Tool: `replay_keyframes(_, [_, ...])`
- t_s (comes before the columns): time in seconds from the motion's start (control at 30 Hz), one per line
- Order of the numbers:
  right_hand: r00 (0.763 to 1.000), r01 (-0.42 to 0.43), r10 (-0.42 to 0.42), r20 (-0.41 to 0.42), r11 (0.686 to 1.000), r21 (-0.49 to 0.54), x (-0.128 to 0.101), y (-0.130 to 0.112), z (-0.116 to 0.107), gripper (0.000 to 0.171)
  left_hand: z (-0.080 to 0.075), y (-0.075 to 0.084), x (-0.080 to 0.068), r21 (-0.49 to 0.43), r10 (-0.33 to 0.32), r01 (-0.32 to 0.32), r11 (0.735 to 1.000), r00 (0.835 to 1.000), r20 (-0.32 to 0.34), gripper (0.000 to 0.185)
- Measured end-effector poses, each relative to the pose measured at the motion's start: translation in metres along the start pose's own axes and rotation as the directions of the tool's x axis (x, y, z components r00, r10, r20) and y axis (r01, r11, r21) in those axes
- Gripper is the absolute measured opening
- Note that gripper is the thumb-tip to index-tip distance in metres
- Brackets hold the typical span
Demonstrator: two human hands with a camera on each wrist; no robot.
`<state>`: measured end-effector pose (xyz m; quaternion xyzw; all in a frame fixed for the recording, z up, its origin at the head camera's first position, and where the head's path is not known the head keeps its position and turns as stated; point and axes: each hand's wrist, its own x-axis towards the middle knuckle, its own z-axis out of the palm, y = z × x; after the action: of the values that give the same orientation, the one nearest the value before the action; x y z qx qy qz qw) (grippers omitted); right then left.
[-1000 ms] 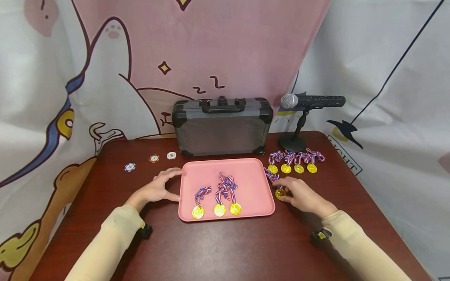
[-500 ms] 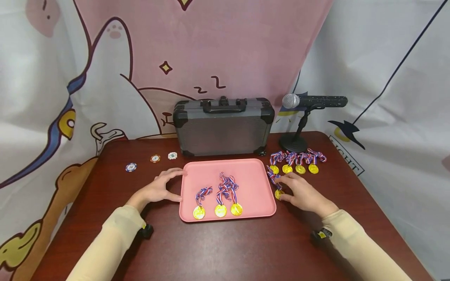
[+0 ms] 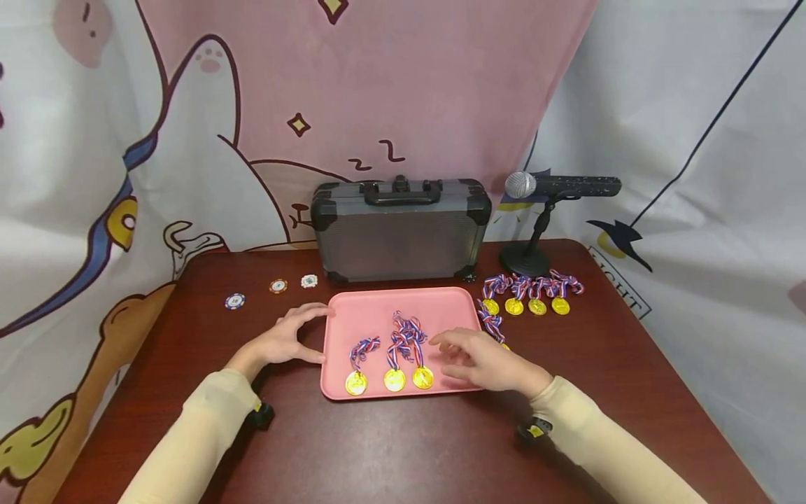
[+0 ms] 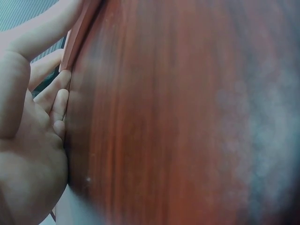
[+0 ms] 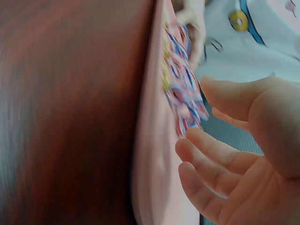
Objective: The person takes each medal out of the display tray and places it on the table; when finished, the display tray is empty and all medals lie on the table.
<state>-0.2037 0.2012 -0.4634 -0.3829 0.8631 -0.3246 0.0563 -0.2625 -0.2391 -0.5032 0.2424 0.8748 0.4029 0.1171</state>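
On the table lies a pink tray [image 3: 378, 301] bearing three gold medals with red, white and blue ribbons: a left medal [image 3: 355, 383], a middle medal [image 3: 394, 380] and a right medal [image 3: 422, 377]. My left hand [image 3: 281, 338] rests at the tray's left rim, thumb and fingers spread apart. Over the tray's right part is my right hand [image 3: 488, 359], fingers loosely bent, nothing between them. In the right wrist view, the ribbons [image 5: 183, 79] appear beyond its fingertips. Another ribboned medal [image 3: 492, 322] lies just outside the tray's right rim, its disc mostly hidden behind my right hand.
Several more medals [image 3: 537, 306] lie in a row at the back right, before a microphone [image 3: 563, 185] on a black stand. A grey case [image 3: 401, 241] stands behind the tray. Three poker chips [image 3: 278, 285] lie at the back left of the dark wooden table [image 3: 352, 455].
My right hand has left the medal beside the tray's right rim and moved left over the tray, holding nothing. That medal stays outside the tray. The left hand has kept its place.
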Motion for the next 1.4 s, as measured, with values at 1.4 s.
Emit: replay_keyframes(1.4, [0.986, -0.045, 0.013, 0.165, 0.981, 0.19, 0.017, -0.01, 0.026, 0.031, 0.0, 0.004, 0.001, -0.013, -0.024, 0.024, 1.0, 1.0, 0.008, 0.09])
